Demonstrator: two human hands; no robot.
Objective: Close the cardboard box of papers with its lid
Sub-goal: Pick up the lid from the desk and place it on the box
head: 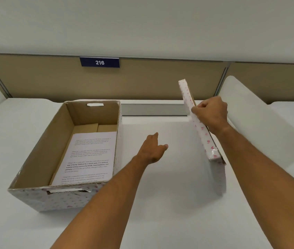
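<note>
An open cardboard box (40,155), white with pink hearts outside, stands on the left of the white desk. Printed papers (88,157) lie flat on its bottom. The matching lid (199,126) is tilted up on edge at the right, its lower corner near the desk. My right hand (212,114) grips the lid's long upper rim. My left hand (153,150) hovers open between box and lid, fingers pointing toward the lid, touching nothing.
The white desk (160,203) stretches to the front. A beige partition (160,81) with a blue sign "216" (99,62) closes off the back. White curved dividers (261,123) rise at the right and far left. A grey cable slot (153,109) lies behind.
</note>
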